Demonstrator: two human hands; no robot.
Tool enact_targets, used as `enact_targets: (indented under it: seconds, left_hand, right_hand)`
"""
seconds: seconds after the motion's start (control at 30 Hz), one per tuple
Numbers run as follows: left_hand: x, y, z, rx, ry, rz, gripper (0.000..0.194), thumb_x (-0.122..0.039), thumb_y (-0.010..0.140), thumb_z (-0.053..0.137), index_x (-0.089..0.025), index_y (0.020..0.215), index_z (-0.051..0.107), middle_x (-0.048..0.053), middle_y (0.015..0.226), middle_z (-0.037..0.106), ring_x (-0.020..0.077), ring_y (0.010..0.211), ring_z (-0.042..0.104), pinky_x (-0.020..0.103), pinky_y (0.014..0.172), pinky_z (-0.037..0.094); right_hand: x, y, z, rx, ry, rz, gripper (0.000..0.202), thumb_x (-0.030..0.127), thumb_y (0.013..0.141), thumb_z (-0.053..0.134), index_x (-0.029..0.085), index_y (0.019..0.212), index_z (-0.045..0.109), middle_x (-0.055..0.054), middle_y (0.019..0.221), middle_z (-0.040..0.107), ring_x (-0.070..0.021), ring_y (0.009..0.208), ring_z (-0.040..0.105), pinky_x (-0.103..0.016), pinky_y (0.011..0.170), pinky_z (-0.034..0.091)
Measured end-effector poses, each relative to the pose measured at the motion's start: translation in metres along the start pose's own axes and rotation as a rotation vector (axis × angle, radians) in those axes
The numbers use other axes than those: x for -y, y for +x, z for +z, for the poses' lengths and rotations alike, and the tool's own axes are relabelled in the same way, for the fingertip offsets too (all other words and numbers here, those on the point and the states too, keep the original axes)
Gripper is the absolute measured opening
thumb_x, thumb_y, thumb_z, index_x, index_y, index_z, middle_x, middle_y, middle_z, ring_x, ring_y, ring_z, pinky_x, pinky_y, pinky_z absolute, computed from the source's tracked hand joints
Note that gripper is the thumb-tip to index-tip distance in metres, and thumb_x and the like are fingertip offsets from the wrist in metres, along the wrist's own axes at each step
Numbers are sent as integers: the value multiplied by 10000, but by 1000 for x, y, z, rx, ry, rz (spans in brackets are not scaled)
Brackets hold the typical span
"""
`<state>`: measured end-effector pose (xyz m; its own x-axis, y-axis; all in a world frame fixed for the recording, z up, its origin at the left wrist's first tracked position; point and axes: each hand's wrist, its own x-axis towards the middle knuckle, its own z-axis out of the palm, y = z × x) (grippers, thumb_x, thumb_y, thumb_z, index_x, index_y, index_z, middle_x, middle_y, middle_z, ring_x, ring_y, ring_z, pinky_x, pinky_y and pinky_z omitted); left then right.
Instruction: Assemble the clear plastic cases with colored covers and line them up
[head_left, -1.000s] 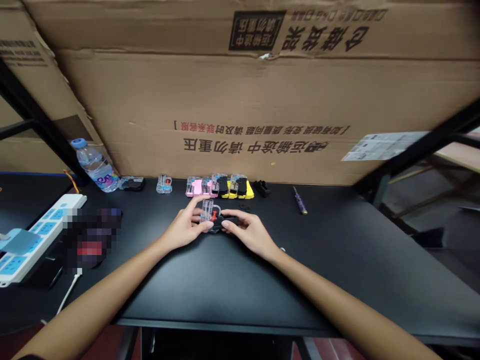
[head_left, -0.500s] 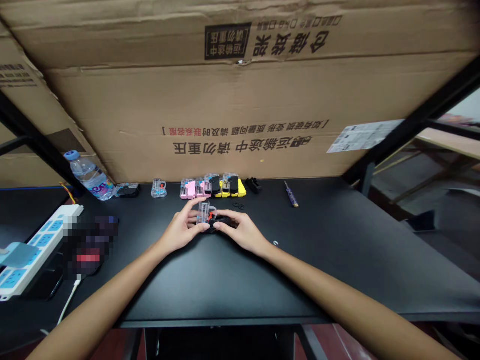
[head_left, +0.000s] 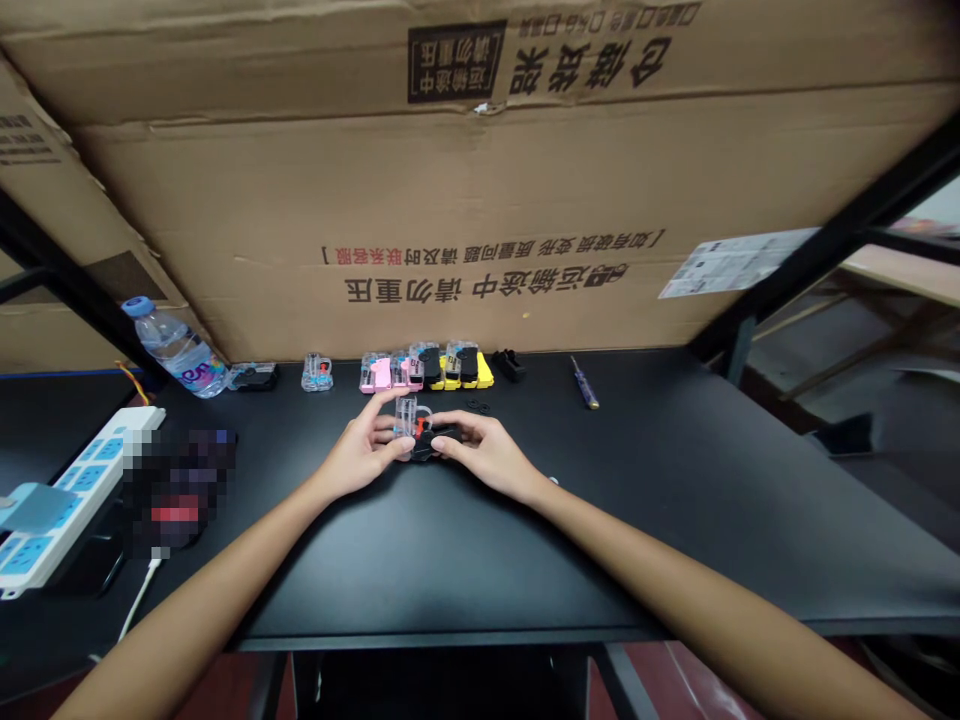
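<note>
My left hand point(head_left: 364, 452) is closed around a clear plastic casing point(head_left: 405, 418) with an orange-red piece at its side. Beside it, my right hand point(head_left: 484, 450) pinches a black plastic part point(head_left: 426, 446) between thumb and fingers. The two parts meet just above the desk; whether they are joined I cannot tell. Behind my hands stands a row of clear-cased units with pink point(head_left: 376, 374) and yellow point(head_left: 484, 368) bodies, some with black pieces. Another clear casing point(head_left: 317, 372) lies left of the row. Small black rings point(head_left: 478, 407) lie just beyond my right hand.
A small black part point(head_left: 509, 366) and a screwdriver point(head_left: 585, 385) lie at the back right. At the left are a water bottle point(head_left: 180, 350), a black-and-clear unit point(head_left: 253, 376), a power strip point(head_left: 82, 490) and a blurred-out phone point(head_left: 180, 490). Cardboard point(head_left: 450, 180) walls the back.
The black part shows more between my hands, with my right thumb shifted slightly right on it. The view has tilted a little; both hands keep their holds.
</note>
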<state>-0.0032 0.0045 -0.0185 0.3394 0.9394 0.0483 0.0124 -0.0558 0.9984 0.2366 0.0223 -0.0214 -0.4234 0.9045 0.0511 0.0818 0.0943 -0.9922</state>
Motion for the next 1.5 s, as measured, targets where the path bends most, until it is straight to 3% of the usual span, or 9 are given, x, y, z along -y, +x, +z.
enact_targets:
  seconds: [0.23,0.73,1.17,1.5]
  left_hand:
    - [-1,-1,4,-29,9,7,764,-378,923,807,-300,1568,406,77,1157,738,211,909,794,399,868,667]
    - [3,-1,3,-12,8,15,767,-388,906,820,-294,1549,413,73,1143,727,204,881,795,356,814,665]
    - [5,-1,3,-2,60,-2,773,-391,923,799,-293,1579,402,66,1098,758,208,876,799,372,818,673]
    - [1,1,2,9,-95,-40,816,-416,863,876,-270,1517,411,51,1059,735,182,832,780,389,836,680]
  right_hand:
    - [3,2,1,-34,58,22,442,576,814,865,227,918,616,2,801,717,-195,767,745,-372,805,629]
    - [5,4,-1,-22,70,52,517,660,788,860,229,893,594,-4,778,735,-212,753,776,-402,813,646]
    - [1,0,4,-61,48,18,453,609,821,847,235,917,610,4,817,712,-204,768,747,-380,788,634]
    - [1,3,-5,-12,68,41,475,624,808,860,230,911,615,1,803,710,-202,758,745,-377,800,619]
